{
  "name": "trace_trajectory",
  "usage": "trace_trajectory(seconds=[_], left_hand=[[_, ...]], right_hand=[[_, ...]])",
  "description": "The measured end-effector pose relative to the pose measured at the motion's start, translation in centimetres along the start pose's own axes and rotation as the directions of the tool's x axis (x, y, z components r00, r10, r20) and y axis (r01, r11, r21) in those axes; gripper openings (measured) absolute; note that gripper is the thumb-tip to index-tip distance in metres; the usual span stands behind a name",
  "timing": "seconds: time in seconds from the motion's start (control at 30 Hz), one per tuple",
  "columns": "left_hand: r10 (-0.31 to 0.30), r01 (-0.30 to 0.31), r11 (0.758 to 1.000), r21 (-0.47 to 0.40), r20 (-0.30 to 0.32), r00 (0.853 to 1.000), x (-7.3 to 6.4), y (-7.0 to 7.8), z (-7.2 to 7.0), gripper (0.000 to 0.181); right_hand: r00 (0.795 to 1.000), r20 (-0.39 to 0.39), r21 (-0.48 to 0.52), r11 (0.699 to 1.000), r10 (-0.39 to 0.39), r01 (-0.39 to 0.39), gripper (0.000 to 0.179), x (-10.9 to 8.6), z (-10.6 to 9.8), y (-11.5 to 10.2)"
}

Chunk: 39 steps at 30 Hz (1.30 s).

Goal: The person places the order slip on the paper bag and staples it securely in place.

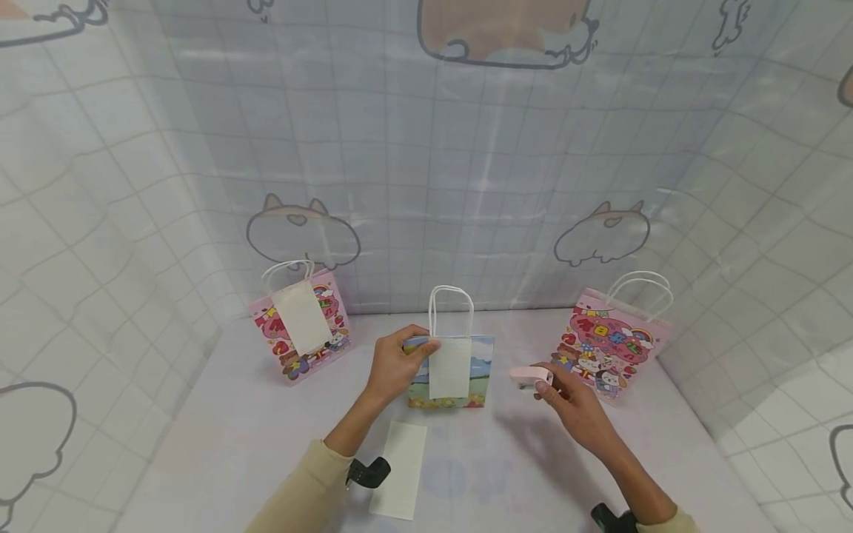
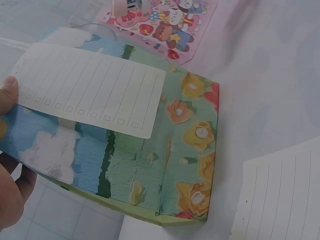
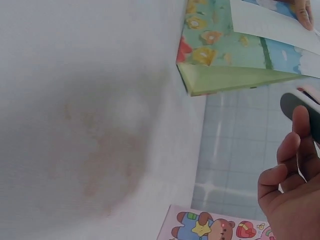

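In the head view a small paper bag with a painted landscape and white handles stands mid-table. My left hand pinches its upper left edge, the thumb pressing a white note sheet flat against the front. Ruled lines and small checkboxes show on that sheet in the left wrist view. To the right of the bag, my right hand holds a small pink stapler, apart from the bag. Only the stapler's dark underside and a bit of pink show in the right wrist view.
A pink cartoon bag with a white sheet on its front stands at back left. Another pink bag stands at back right, behind my right hand. A loose lined sheet lies near the front, beside my left wrist.
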<state>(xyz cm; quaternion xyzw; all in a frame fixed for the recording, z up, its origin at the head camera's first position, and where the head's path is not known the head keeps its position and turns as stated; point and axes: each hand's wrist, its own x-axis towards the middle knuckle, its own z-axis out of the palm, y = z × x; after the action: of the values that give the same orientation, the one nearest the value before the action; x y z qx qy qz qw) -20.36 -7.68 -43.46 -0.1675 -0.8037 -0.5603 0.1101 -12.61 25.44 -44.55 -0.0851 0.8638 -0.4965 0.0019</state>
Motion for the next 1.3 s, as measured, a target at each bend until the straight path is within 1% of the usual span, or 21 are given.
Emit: trace_trajectory(seconds=[0.1, 0.17, 0.27, 0.4, 0.47, 0.53, 0.67, 0.73, 0.83, 0.93, 1.13, 1.3], left_hand=[[0.000, 0.000, 1.000, 0.001, -0.002, 1.000, 0.0, 0.0, 0.0, 0.023], [-0.005, 0.005, 1.000, 0.005, -0.001, 1.000, -0.1, 0.0, 0.0, 0.023], [-0.017, 0.017, 1.000, 0.009, 0.002, 1.000, -0.1, 0.0, 0.0, 0.025], [-0.028, 0.028, 1.000, 0.004, 0.006, 1.000, -0.1, 0.0, -0.1, 0.027], [-0.027, 0.027, 1.000, -0.007, 0.008, 1.000, -0.2, 0.1, 0.0, 0.028], [-0.015, 0.015, 1.000, -0.012, 0.006, 1.000, -0.2, 0.1, 0.1, 0.029], [-0.007, 0.007, 1.000, -0.013, 0.003, 1.000, -0.2, 0.0, 0.2, 0.025], [-0.008, 0.008, 1.000, -0.013, 0.003, 1.000, -0.2, 0.0, 0.1, 0.024], [-0.018, 0.018, 1.000, -0.010, 0.006, 1.000, -0.3, 0.1, 0.1, 0.023], [-0.021, 0.021, 1.000, -0.004, 0.006, 1.000, -0.3, 0.2, 0.0, 0.023], [-0.016, 0.016, 1.000, -0.013, 0.002, 1.000, -0.3, 0.3, 0.0, 0.022], [-0.018, 0.018, 1.000, -0.003, 0.002, 1.000, -0.2, 0.3, 0.0, 0.022]], right_hand=[[0.999, -0.008, 0.004, 0.999, -0.039, 0.039, 0.032, 0.1, -0.1, -0.1], [0.998, -0.011, 0.028, 0.998, -0.055, 0.055, 0.031, 0.2, -0.2, -0.4], [0.998, -0.026, 0.083, 0.995, -0.053, 0.055, 0.030, 0.1, -0.1, -0.9], [0.996, -0.087, 0.130, 0.991, 0.000, 0.012, 0.028, 0.2, 0.2, -1.7], [0.992, -0.120, 0.135, 0.991, 0.024, -0.008, 0.028, 0.3, 0.4, -1.9], [0.987, -0.145, 0.136, 0.990, 0.063, -0.043, 0.029, 0.4, 0.6, -2.1], [0.976, -0.184, 0.125, 0.988, 0.117, -0.095, 0.033, 0.8, 1.0, -2.5], [0.972, -0.200, 0.128, 0.986, 0.127, -0.102, 0.036, 1.0, 1.2, -2.6], [0.971, -0.212, 0.135, 0.988, 0.107, -0.079, 0.040, 1.4, 1.5, -2.7], [0.974, -0.213, 0.143, 0.989, 0.078, -0.048, 0.041, 1.6, 1.6, -2.9], [0.976, -0.217, 0.108, 0.994, 0.017, 0.006, 0.042, 2.4, 1.8, -3.5], [0.974, -0.223, 0.069, 0.996, -0.046, 0.063, 0.045, 3.1, 1.8, -4.3]])
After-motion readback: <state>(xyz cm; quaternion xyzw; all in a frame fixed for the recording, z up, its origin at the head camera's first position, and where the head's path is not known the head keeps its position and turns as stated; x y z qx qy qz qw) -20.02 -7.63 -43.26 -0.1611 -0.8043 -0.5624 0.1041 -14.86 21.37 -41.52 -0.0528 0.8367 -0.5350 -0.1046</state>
